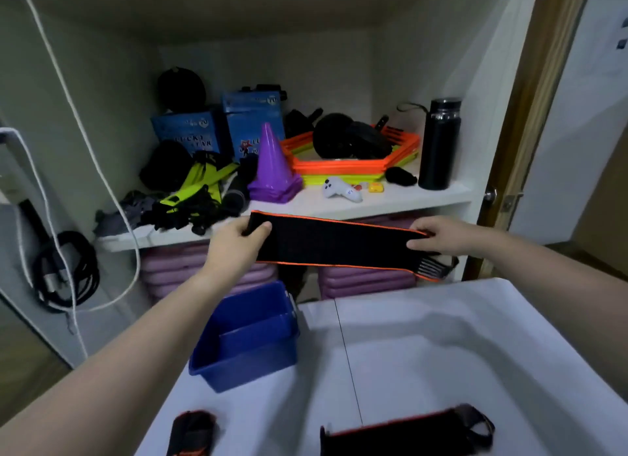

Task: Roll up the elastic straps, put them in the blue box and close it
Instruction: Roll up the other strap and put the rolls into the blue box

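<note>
I find the table [441, 353] carrying the open, empty blue box [244, 336], one flat strap [407, 432] and one that looks rolled [192, 432]. Boxing and closing remain. A black, orange-edged strap [339, 245] hangs unrolled above, left hand [238, 241] and right hand [438, 235] clamped on its ends.

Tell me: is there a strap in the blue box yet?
No. The blue box shows only its bare inside; both hands hold one strap stretched above it.

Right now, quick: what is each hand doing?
Left hand: fingers closed on one end of the black strap.
Right hand: fingers closed on the strap's other end, holding it stretched flat in the air.
</note>
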